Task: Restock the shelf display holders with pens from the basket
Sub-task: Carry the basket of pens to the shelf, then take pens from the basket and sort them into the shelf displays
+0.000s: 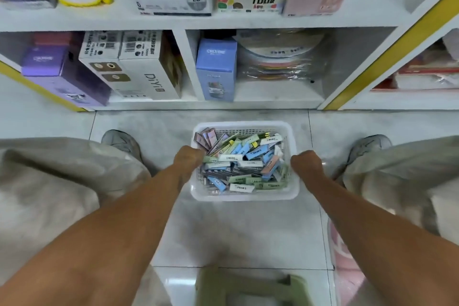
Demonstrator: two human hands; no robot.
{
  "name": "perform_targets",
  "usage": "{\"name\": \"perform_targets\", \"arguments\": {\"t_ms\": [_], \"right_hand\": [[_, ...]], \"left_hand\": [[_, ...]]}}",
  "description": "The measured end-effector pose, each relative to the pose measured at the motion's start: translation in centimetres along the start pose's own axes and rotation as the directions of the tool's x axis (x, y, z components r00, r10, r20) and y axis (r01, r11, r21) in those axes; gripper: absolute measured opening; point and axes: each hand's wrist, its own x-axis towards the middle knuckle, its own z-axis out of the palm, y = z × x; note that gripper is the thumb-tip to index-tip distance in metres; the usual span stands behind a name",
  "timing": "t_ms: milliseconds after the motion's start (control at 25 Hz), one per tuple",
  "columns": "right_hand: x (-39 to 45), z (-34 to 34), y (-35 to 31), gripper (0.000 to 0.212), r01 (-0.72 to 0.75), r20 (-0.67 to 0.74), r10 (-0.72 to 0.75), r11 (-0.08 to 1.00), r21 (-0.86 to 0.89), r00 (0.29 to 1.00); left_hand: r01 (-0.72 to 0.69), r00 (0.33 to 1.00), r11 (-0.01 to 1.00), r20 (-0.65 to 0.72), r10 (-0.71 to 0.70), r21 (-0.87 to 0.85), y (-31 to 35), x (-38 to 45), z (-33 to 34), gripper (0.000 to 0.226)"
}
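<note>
both hands hold a white basket (244,196) of pen packs (244,164) on the floor. the left hand (188,159) curls over its left rim. the right hand (306,163) curls over its right rim.

A basket (244,196) of pen packets (248,164) sits on the floor (236,231) before the shelf (223,23).

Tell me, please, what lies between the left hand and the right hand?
In the head view, the white basket full of small pen packs sits on the floor between the left hand and the right hand.
</note>
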Motion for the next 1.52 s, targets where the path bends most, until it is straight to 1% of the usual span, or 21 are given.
{"name": "perform_targets", "arguments": {"t_ms": [80,120,160,200,240,280,320,360,400,440,520,640,760,840,920,1000,1080,1200,1320,1400,1520], "right_hand": [[0.4,0.6,0.2,0.027,-0.006,0.049,0.009,0.999,-0.053,0.999],[0.4,0.8,0.2,0.027,0.005,0.058,-0.001,0.997,-0.077,0.998],[0.2,0.9,0.2,0.026,0.056,0.021,-0.054,0.991,-0.123,0.998],[-0.2,1.0,0.1,0.027,0.141,-0.052,-0.152,0.973,-0.182,0.987],[-0.6,1.3,-0.1,0.031,0.235,-0.127,-0.270,0.942,-0.240,0.954],[-0.9,1.7,-0.6,0.037,0.326,-0.168,-0.373,0.910,-0.256,0.912],[-1.2,2.1,-1.4,0.039,0.393,-0.151,-0.432,0.890,-0.231,0.889],[-1.5,2.7,-2.1,0.039,0.425,-0.098,-0.451,0.882,-0.203,0.887],[-1.8,3.4,-2.5,0.038,0.437,-0.038,-0.453,0.876,-0.205,0.891],[-1.9,4.1,-2.7,0.038,0.446,0.001,-0.458,0.865,-0.228,0.889],[-2.2,5.0,-2.1,0.040,0.486,-0.008,-0.509,0.827,-0.283,0.861],[-2.6,6.0,-0.8,0.046,0.517,-0.098,-0.564,0.803,-0.298,0.820],[-2.3,6.8,-0.5,0.045,0.516,-0.185,-0.559,0.823,-0.237,0.808],[-2.1,7.1,-0.3,0.042,0.534,-0.233,-0.581,0.812,-0.235,0.780],[-2.1,7.4,-0.3,0.042,0.526,-0.252,-0.571,0.820,-0.226,0.781],[-2.0,7.5,-0.7,0.042,0.505,-0.263,-0.542,0.840,-0.199,0.798],[-1.9,7.5,-0.7,0.039,0.506,-0.279,-0.536,0.844,-0.175,0.797],[-2.0,7.4,-0.7,0.036,0.537,-0.286,-0.560,0.828,-0.164,0.777],[-2.1,7.2,-0.8,0.032,0.566,-0.298,-0.586,0.809,-0.161,0.753],[-2.2,7.2,-0.9,0.029,0.573,-0.301,-0.581,0.810,-0.126,0.756],[-2.6,7.5,-1.1,0.027,0.576,-0.264,-0.566,0.816,-0.046,0.781]], "left_hand": [[0.000,0.999,0.996,0.046,-0.004,0.086,-0.7,0.6,0.3,0.016],[-0.023,0.999,0.985,0.052,0.015,0.169,-1.0,0.6,0.4,0.014],[-0.071,0.997,0.942,0.013,0.070,0.328,-1.1,0.4,0.5,0.011],[-0.130,0.978,0.830,-0.066,0.196,0.543,-1.2,0.1,0.9,0.016],[-0.182,0.920,0.666,-0.114,0.376,0.724,-1.2,-0.2,1.4,0.031],[-0.263,0.835,0.526,-0.082,0.543,0.808,-0.9,-0.4,2.0,0.045],[-0.392,0.762,0.432,0.024,0.647,0.812,-0.4,-0.8,2.7,0.050],[-0.525,0.713,0.370,0.159,0.683,0.767,0.2,-1.2,3.5,0.051],[-0.628,0.675,0.322,0.290,0.679,0.709,0.8,-1.4,4.3,0.052],[-0.688,0.644,0.274,0.391,0.658,0.673,1.3,-1.6,5.3,0.056],[-0.727,0.612,0.184,0.502,0.612,0.661,2.1,-1.5,7.3,0.077],[-0.717,0.625,0.125,0.554,0.549,0.685,2.9,-0.7,9.7,0.111],[-0.687,0.652,0.080,0.564,0.507,0.722,3.4,0.5,11.1,0.129],[-0.676,0.664,0.071,0.564,0.492,0.734,3.8,1.4,11.4,0.129],[-0.668,0.674,0.064,0.566,0.474,0.742,4.3,2.3,11.5,0.123],[-0.677,0.686,0.101,0.575,0.446,0.729,4.6,2.9,11.7,0.120],[-0.691,0.690,0.149,0.585,0.427,0.707,4.6,3.1,11.9,0.120],[-0.697,0.682,0.162,0.575,0.452,0.699,4.1,3.2,11.5,0.111],[-0.692,0.699,0.194,0.579,0.420,0.695,3.3,2.9,11.6,0.105],[-0.682,0.704,0.187,0.564,0.432,0.708,2.8,2.4,12.1,0.106],[-0.664,0.696,0.147,0.534,0.479,0.733,2.8,1.6,13.0,0.119]]}}
